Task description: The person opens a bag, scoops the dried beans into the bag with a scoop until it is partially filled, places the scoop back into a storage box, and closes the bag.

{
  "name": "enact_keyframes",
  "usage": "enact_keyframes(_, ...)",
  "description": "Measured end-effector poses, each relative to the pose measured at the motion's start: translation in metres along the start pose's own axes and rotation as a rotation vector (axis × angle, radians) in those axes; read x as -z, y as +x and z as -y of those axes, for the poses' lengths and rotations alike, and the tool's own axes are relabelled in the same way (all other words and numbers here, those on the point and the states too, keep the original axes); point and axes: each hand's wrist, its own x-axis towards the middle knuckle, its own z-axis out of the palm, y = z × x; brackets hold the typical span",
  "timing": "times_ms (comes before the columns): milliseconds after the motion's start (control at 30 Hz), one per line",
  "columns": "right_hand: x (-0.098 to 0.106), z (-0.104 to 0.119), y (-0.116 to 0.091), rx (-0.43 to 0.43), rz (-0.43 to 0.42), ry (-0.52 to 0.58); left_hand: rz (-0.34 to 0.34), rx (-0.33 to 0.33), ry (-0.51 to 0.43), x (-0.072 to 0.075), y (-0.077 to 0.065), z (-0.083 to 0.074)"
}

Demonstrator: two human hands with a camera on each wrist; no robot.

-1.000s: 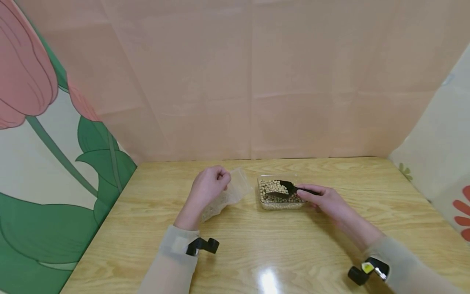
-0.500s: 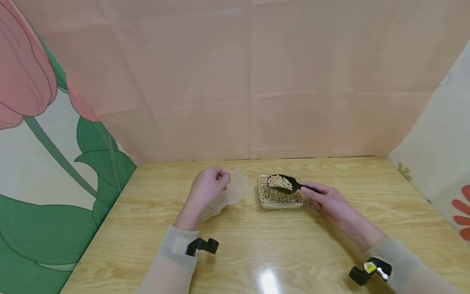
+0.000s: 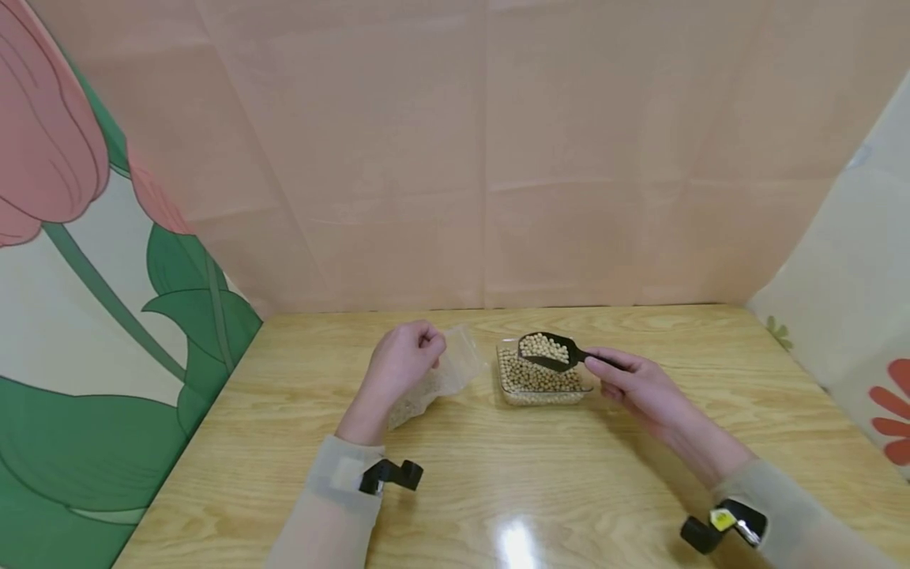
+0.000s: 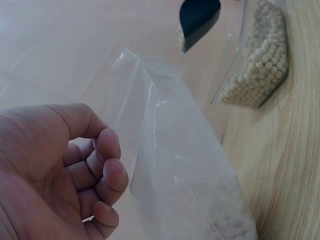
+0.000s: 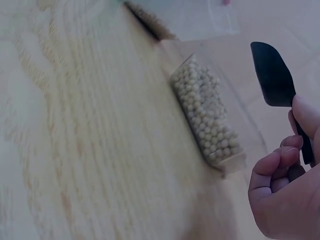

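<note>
A black scoop (image 3: pixel 562 362) heaped with pale round beans (image 3: pixel 544 348) is gripped by its handle in my right hand (image 3: pixel 636 387). It hangs over a clear rectangular container (image 3: pixel 543 397), which holds more of the same beans. On the left, my left hand (image 3: pixel 408 356) pinches the edge of a clear plastic bag (image 4: pixel 175 145) between thumb and curled fingers. The bag stands upright, its mouth spread towards the container, and pale beans (image 4: pixel 230 215) show blurred in its bottom. From the right wrist, only the underside of the scoop (image 5: pixel 272 75) is visible.
Everything stands on a wood-grain table (image 3: pixel 455 482). A pink backdrop (image 3: pixel 483 158) rises behind the table's far edge, with a flower-printed panel (image 3: pixel 71 316) on the left and a pale one (image 3: pixel 853 316) on the right. Each wrist carries a small black camera.
My right hand has lifted the scoop out of the beans and levelled it above the container, full of beans. My left hand and the bag have hardly moved.
</note>
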Motion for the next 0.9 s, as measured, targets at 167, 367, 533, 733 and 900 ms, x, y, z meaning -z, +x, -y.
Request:
enact_keyframes(167, -0.006, 0.01, -0.005, 0.021, -0.009, 0.022, -0.002, -0.001, 0.001, 0.001, 0.0, -0.001)
enact_keyframes(367, -0.017, 0.022, -0.012, 0.021, -0.008, -0.008, -0.003, 0.0, -0.002, 0.001, 0.0, -0.001)
enact_keyframes(533, -0.031, 0.03, -0.013, 0.038, -0.011, -0.044, -0.003, 0.004, -0.004, 0.002, -0.001, 0.0)
enact_keyframes(733, -0.049, 0.031, -0.007, 0.084, -0.005, -0.051, -0.003, 0.008, 0.005, 0.003, -0.001, 0.0)
enact_keyframes(900, -0.06, 0.032, -0.003, 0.078, -0.019, -0.155, -0.011, 0.014, 0.008, 0.003, -0.001, -0.001)
